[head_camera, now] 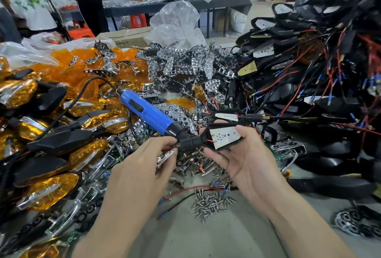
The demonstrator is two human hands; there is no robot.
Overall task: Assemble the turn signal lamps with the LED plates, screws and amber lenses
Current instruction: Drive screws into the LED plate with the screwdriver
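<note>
My right hand (245, 158) grips a black turn signal housing (208, 140) with a white LED plate (225, 137) seated in it, held palm up above the table. My left hand (144, 162) pinches the housing's stem end, where red wires come out. A blue electric screwdriver (148, 111) lies on the parts just behind my left fingers. A heap of small silver screws (210, 202) lies on the grey table below my hands. Loose amber lenses (68, 59) are piled at the far left.
Finished amber lamps (47, 191) are stacked along the left. Chrome reflector plates (185, 61) fill the middle back. Black housings with red and black wires (309, 76) tower on the right. A clear plastic bag (175, 22) and cardboard box stand behind; people stand at far left.
</note>
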